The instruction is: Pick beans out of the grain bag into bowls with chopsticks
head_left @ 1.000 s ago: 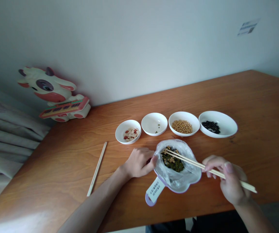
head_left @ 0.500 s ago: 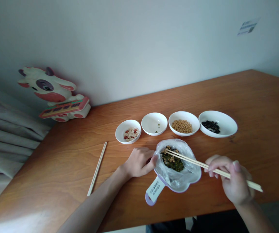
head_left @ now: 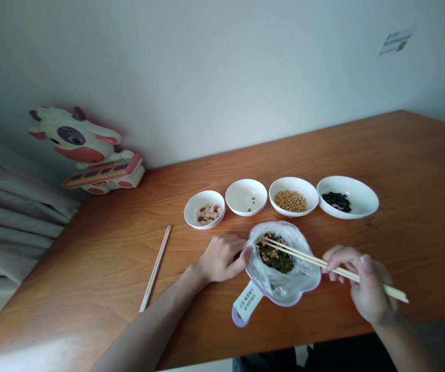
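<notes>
My right hand (head_left: 362,281) grips a pair of wooden chopsticks (head_left: 303,256), whose tips are down among mixed beans and seeds (head_left: 278,258). These lie in a plastic bag (head_left: 284,289) that lines a purple-rimmed, handled bowl (head_left: 319,276). A printed label (head_left: 250,299) is stuck on its handle. On the bowl's left side, my left hand (head_left: 226,258) is closed over the rim and bag edge. Just behind stand white bowls: one with peanut pieces (head_left: 209,213), one with a few green bits (head_left: 246,197), one with soybeans (head_left: 290,201), one with black beans (head_left: 336,201).
Another pair of chopsticks (head_left: 155,268) lies on the wooden table (head_left: 102,258), left of my left forearm. A toy cow with a keyboard (head_left: 102,173) leans at the wall. A grey curtain (head_left: 5,222) hangs on the left.
My right hand has shifted slightly left and up along with the chopsticks' rear ends. The chopstick tips stay among the beans. My left hand has not visibly moved.
</notes>
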Demonstrator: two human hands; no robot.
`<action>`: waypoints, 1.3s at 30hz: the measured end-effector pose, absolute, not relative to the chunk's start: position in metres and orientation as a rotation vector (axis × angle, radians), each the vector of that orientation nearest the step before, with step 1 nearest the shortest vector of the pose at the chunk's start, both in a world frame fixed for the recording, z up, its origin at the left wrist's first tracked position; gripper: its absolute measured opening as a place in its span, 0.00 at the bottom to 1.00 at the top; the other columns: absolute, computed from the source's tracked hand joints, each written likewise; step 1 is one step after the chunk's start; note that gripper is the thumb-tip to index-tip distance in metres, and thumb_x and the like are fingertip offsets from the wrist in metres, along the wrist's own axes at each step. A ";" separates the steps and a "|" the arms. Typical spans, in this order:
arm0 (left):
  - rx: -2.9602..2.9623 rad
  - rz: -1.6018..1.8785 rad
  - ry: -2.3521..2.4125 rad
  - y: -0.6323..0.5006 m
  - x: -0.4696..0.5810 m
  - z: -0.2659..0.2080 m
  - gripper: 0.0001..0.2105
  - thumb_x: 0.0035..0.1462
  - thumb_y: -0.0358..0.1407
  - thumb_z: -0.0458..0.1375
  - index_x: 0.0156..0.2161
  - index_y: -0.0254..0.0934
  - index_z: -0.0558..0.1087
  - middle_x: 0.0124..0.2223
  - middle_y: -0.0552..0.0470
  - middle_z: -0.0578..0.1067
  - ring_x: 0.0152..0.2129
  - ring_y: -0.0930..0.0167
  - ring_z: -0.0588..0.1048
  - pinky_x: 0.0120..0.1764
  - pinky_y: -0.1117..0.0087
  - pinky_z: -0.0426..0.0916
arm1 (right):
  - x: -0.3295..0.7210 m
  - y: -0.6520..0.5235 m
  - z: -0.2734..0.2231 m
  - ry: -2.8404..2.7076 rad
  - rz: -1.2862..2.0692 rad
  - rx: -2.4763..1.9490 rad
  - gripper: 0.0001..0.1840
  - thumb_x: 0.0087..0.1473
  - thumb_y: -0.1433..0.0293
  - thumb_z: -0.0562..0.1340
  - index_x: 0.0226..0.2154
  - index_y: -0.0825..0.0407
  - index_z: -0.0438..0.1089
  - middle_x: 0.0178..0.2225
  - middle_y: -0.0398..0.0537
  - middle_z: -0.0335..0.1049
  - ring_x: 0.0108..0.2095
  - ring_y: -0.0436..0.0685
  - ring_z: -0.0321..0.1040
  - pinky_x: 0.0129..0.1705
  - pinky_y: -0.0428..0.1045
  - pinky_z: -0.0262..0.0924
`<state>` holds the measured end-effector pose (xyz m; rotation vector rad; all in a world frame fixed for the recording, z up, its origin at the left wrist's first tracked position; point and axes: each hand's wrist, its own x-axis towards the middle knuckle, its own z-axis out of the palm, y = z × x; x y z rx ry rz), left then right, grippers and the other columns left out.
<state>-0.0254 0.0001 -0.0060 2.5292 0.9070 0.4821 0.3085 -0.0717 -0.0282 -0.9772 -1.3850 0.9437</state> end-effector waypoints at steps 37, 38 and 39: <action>2.549 0.500 0.912 0.000 -0.025 -0.008 0.19 0.76 0.40 0.43 0.31 0.38 0.63 0.28 0.52 0.73 0.25 0.71 0.66 0.33 0.66 0.55 | 0.333 -0.046 -0.033 -0.713 0.430 -0.965 0.44 0.57 0.31 0.48 0.18 0.51 0.71 0.14 0.48 0.67 0.13 0.55 0.64 0.14 0.50 0.57; 2.549 0.499 0.913 0.000 -0.025 -0.008 0.19 0.76 0.40 0.43 0.31 0.38 0.63 0.28 0.52 0.73 0.25 0.71 0.66 0.33 0.66 0.55 | 0.332 -0.047 -0.033 -0.727 0.421 -0.972 0.44 0.58 0.32 0.47 0.18 0.51 0.71 0.14 0.48 0.68 0.13 0.55 0.64 0.15 0.50 0.58; 2.549 0.498 0.914 0.000 -0.025 -0.008 0.19 0.76 0.40 0.43 0.31 0.38 0.63 0.29 0.52 0.73 0.25 0.71 0.67 0.33 0.65 0.55 | 0.330 -0.047 -0.033 -0.745 0.412 -0.982 0.45 0.58 0.32 0.47 0.18 0.51 0.71 0.14 0.48 0.68 0.13 0.55 0.65 0.15 0.50 0.58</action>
